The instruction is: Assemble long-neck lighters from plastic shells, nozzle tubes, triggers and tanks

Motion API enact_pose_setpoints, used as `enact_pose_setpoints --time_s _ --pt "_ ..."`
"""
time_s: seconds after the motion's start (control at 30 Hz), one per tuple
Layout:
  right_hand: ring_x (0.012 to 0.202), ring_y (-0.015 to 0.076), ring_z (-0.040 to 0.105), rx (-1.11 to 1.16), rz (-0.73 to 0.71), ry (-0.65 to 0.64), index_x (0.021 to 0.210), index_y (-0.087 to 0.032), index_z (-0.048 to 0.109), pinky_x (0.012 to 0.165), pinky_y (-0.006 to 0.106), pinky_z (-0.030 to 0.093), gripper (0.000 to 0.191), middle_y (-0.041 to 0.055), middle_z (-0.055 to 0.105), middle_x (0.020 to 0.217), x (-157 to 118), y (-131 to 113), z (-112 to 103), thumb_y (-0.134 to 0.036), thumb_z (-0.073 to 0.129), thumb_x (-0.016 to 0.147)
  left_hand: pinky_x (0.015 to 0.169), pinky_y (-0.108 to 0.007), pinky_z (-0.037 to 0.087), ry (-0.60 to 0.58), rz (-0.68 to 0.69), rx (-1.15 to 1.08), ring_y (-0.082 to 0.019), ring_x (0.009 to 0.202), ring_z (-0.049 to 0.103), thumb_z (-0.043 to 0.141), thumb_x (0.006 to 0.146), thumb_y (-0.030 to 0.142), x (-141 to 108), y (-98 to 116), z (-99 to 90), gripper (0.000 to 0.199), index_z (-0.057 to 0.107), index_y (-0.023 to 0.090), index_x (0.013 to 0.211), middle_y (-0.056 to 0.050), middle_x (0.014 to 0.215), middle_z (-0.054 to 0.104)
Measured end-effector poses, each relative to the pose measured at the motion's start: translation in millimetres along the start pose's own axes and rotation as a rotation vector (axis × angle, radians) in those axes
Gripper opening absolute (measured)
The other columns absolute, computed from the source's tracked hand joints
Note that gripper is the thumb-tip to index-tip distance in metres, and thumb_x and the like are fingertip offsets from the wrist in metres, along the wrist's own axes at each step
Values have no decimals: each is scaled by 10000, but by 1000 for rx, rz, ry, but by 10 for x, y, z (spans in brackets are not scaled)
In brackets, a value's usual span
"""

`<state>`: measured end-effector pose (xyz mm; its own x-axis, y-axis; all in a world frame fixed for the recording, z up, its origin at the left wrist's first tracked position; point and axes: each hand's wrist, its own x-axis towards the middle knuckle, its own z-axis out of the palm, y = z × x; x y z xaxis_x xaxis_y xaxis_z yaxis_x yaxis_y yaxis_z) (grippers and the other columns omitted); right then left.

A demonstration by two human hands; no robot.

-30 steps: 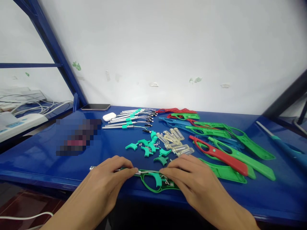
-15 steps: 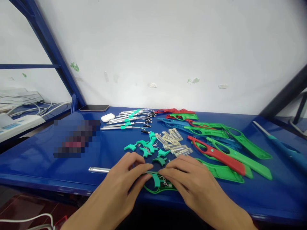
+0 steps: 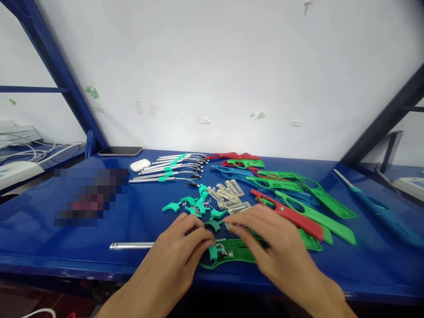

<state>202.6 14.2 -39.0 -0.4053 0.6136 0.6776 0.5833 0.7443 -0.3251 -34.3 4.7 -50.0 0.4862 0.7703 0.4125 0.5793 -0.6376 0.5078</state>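
My left hand (image 3: 180, 247) is closed on the front part of a green half shell (image 3: 243, 252) near the table's front edge. A silver tube (image 3: 132, 245) sticks out to the left from under that hand. Inside the shell lie a teal trigger piece (image 3: 213, 252) and a white wire (image 3: 223, 248). My right hand (image 3: 268, 234) hovers above the shell with thumb and forefinger pinched on something small and pale that I cannot make out. Teal trigger pieces (image 3: 197, 206) and clear tanks (image 3: 228, 194) lie just beyond my hands.
Silver tubes with wires (image 3: 165, 170) lie in a row behind, near a white case (image 3: 140, 165) and a phone (image 3: 121, 151). Red, blue and green shells (image 3: 298, 218) spread to the right, with a blue lighter (image 3: 380, 212) farther right.
My right hand has lifted off the shell and moved toward the loose pieces, uncovering more of the shell. My left hand stays on it. The whole view has shifted slightly.
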Motion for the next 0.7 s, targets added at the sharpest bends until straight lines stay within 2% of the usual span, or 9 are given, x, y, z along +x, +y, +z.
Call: enact_pose_setpoints --time_s 0.07,0.1,0.17,0.27,0.43,0.6,0.7 --pt "899 198 752 -121 15 23 1099 -230 754 857 357 585 171 29 821 1007 25 125 -137 -203 588 1070 799 -315 525 5 13 12 -194 927 625 470 1116 177 5 -5 13 235 688 242 1059 -20 1023 646" --pt "920 217 752 -180 31 -15 1111 -229 759 857 374 589 167 40 819 1016 32 198 -204 -217 600 1064 795 -318 525 7 25 23 -197 923 622 460 1118 177 6 -6 18 235 679 238 1061 -22 1022 648" --pt "1000 244 743 -246 46 -157 1129 -261 770 918 418 585 189 40 805 1086 38 329 -313 -233 593 1068 795 -330 528 8 49 53 -208 923 611 443 1122 179 3 -4 26 234 661 231 1058 -26 1021 651" --pt "1080 245 709 -231 55 -335 1134 -293 761 974 435 570 208 33 766 1145 47 413 -392 -294 557 1094 813 -345 535 1 69 95 -221 941 598 425 1126 182 -9 6 31 235 646 225 1060 -33 1028 650" --pt "1084 239 679 -195 28 -401 1148 -303 737 970 421 563 157 37 703 1146 95 276 -340 -358 613 1070 800 -342 544 3 91 140 -224 937 596 416 1123 169 -9 13 28 232 634 218 1062 -41 1031 647" --pt "995 246 664 -258 -34 -470 1033 -278 725 1030 506 530 75 36 671 1061 130 194 -219 -280 650 1043 814 -349 543 40 149 182 -218 903 604 410 1120 150 -14 34 40 246 648 211 1100 -46 1021 659" --pt "997 263 648 -303 -49 -482 1024 -257 693 1047 544 508 37 45 664 1036 136 192 -175 -279 665 1033 859 -345 531 106 180 205 -209 923 621 441 1107 129 -14 16 -1 225 652 205 1131 -42 1027 677"
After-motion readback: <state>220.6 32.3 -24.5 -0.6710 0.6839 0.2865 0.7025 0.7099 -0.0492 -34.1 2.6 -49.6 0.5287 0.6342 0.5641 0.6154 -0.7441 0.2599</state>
